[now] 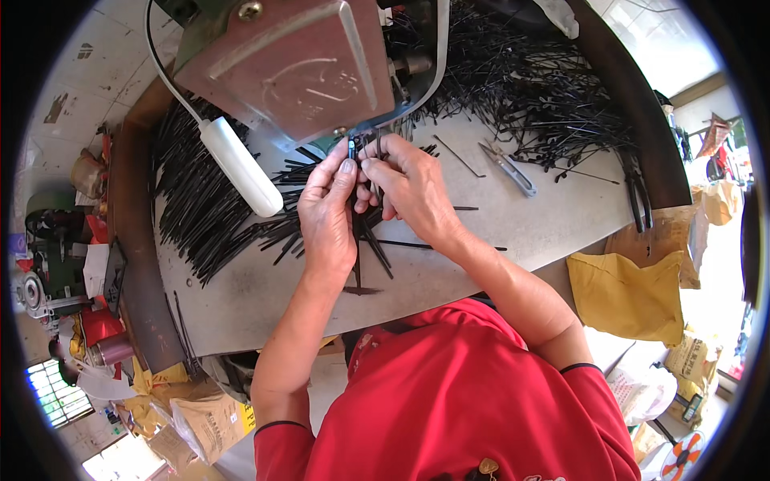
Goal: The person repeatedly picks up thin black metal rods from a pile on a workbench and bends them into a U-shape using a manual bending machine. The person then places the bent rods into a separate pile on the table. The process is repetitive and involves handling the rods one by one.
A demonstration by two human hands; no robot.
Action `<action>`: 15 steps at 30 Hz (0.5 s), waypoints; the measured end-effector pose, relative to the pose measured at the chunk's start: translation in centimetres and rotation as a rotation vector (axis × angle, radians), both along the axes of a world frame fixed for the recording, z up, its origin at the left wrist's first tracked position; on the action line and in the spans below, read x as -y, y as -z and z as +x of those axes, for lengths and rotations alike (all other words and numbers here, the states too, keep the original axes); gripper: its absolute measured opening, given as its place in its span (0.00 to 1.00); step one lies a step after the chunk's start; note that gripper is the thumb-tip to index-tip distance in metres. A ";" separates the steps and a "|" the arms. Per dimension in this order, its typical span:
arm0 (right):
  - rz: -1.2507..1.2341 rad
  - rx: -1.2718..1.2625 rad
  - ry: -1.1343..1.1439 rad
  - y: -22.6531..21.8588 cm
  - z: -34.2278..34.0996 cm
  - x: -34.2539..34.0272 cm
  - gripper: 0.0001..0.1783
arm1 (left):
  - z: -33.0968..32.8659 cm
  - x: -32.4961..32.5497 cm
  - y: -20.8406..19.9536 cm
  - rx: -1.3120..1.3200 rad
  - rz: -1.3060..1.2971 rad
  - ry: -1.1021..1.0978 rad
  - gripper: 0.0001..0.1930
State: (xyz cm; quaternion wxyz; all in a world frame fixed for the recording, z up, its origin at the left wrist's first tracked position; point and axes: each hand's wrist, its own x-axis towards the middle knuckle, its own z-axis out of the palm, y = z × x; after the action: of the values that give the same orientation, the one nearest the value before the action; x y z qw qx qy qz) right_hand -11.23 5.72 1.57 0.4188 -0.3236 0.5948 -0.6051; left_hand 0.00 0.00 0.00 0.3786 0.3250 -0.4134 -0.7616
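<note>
My left hand (327, 210) holds a bundle of thin black rods (362, 232), pinching one rod's tip between thumb and forefinger just under the machine (293, 68). Touching it from the right, my right hand (409, 186) pinches thin rods at the same spot. The bundle hangs down from both hands over the grey worktable (497, 232). A large heap of the same black rods (200, 208) lies to the left of my hands. The fingers hide the exact point where the rods meet the machine.
A white cylindrical lamp (241, 167) on a cable slants at the left. Small snips (507, 168) lie on the table at the right. More tangled black rods (537, 88) pile at the back right. Yellow sacks (630, 297) sit right of the table; clutter and boxes lie on the floor at left.
</note>
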 end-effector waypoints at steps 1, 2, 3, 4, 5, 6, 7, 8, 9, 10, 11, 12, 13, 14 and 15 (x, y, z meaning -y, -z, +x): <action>0.008 -0.032 -0.008 -0.1 -0.1 0.0 0.06 | 0.0 0.0 0.0 -0.019 0.021 0.000 0.21; 0.015 -0.065 -0.016 -0.2 -0.1 0.1 0.07 | 0.1 0.0 0.0 -0.039 0.042 0.001 0.21; 0.007 -0.143 -0.027 -0.2 -0.2 0.2 0.07 | 0.2 0.0 0.0 -0.046 0.051 0.014 0.21; -0.001 -0.222 -0.039 -0.1 -0.3 0.3 0.07 | 0.3 0.1 0.0 -0.055 0.060 0.027 0.21; -0.010 -0.301 -0.052 0.0 -0.4 0.3 0.07 | 0.4 0.1 -0.1 -0.063 0.069 0.040 0.21; -0.003 -0.283 -0.040 -0.1 -0.2 0.4 0.07 | 0.4 0.0 -0.3 -0.054 0.083 0.023 0.21; 0.003 -0.265 -0.028 -0.2 0.3 0.3 0.07 | 0.2 -0.1 -0.5 -0.045 0.097 0.006 0.21; 0.009 -0.247 -0.017 -0.2 0.6 0.3 0.07 | 0.0 -0.3 -0.7 -0.035 0.111 -0.012 0.21; -0.004 -0.211 -0.010 0.1 0.7 0.2 0.07 | 0.0 -0.4 -0.5 -0.037 0.105 -0.019 0.21; -0.016 -0.175 -0.003 0.5 0.7 0.1 0.07 | 0.0 -0.4 -0.3 -0.038 0.099 -0.026 0.21; -0.029 -0.138 0.004 0.7 0.8 0.1 0.07 | 0.0 -0.4 -0.2 -0.040 0.093 -0.033 0.21; -0.026 -0.135 0.004 0.7 0.8 0.1 0.07 | 0.0 -0.4 -0.1 -0.039 0.086 -0.032 0.20; -0.023 -0.133 0.005 0.7 0.8 0.1 0.07 | 0.0 -0.4 -0.2 -0.028 0.082 -0.037 0.20; -0.021 -0.130 0.005 0.6 0.8 0.1 0.07 | 0.1 -0.5 -0.3 -0.017 0.078 -0.043 0.19; -0.018 -0.125 0.004 0.5 0.8 0.1 0.07 | 0.0 -0.5 -0.5 -0.010 0.072 -0.049 0.19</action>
State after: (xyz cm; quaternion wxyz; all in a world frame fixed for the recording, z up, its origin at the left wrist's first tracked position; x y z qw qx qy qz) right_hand -10.46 5.64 1.02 0.3765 -0.3632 0.6150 -0.5900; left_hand 0.01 0.49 0.46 0.3871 0.3447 -0.3759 -0.7682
